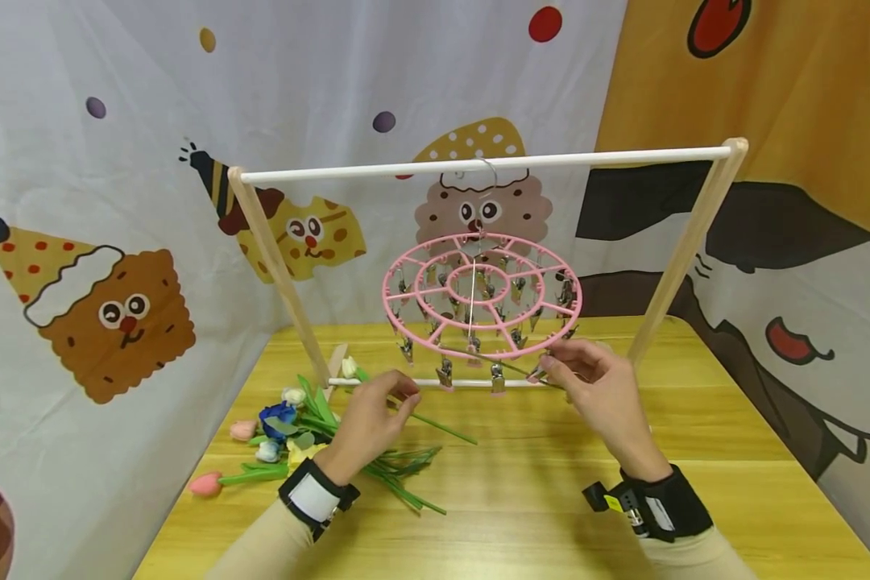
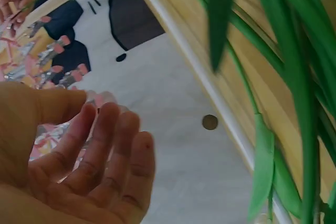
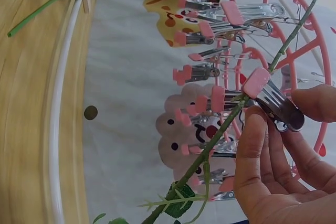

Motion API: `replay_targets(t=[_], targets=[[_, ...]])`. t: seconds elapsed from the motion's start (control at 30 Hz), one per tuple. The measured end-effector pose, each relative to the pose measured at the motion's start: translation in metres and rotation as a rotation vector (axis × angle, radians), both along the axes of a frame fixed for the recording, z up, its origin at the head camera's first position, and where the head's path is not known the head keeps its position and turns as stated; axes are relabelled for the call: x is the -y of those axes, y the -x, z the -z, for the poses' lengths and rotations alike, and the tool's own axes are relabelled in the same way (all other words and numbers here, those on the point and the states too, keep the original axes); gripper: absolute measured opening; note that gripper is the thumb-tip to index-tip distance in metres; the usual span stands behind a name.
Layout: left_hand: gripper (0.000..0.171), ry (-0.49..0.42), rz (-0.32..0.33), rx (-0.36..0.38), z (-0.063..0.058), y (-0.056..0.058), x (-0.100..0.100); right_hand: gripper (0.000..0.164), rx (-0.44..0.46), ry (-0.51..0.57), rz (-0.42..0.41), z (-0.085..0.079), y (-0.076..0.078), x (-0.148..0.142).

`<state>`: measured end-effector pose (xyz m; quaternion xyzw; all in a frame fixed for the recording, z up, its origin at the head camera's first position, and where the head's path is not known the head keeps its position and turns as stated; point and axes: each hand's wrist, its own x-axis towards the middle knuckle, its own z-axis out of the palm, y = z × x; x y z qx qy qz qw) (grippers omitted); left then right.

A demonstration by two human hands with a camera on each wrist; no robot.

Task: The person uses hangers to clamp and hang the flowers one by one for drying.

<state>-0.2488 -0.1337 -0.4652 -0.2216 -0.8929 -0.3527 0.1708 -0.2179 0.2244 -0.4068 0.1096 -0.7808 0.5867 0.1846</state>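
Note:
My right hand (image 1: pixel 605 399) is at the near right rim of a pink round hanger (image 1: pixel 482 294). Its thumb and fingers pinch a metal clip (image 3: pixel 281 106) with pink tips, seen close up in the right wrist view. Those tips lie across a green flower stem (image 3: pixel 210 148) with small leaves, apparently gripping it. The stem runs slantwise under the hanger's rim; its flower head cannot be made out. Lower left of the hanger, my left hand (image 1: pixel 368 423) hovers with loosely bent fingers (image 2: pixel 107 145) and nothing in them, above several artificial flowers.
The hanger hangs by a hook from the white bar (image 1: pixel 377 170) of a wooden-legged rack (image 1: pixel 685 250). Several other clips (image 1: pixel 445 373) dangle from its rings. Artificial flowers, including a blue one (image 1: pixel 279 419) and a pink tulip (image 1: pixel 205 484), lie on the wooden table (image 1: pixel 522 515). A printed curtain stands behind.

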Motion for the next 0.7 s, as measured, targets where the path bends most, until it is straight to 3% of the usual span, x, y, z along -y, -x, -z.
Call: replay_targets(t=[0.13,0.33,0.7], targets=[[0.008,0.092,-0.016,0.077,0.006,0.009,0.0,0.028,-0.013,-0.009,0.013,0.0,0.003,-0.004],[0.014,0.186,0.013,0.139,0.016,0.023,0.002,0.028,-0.001,-0.025,0.028,0.001,0.007,-0.011],[0.014,0.342,0.052,0.134,0.029,0.042,0.004,0.03,0.009,-0.04,0.067,0.0,0.015,-0.022]])
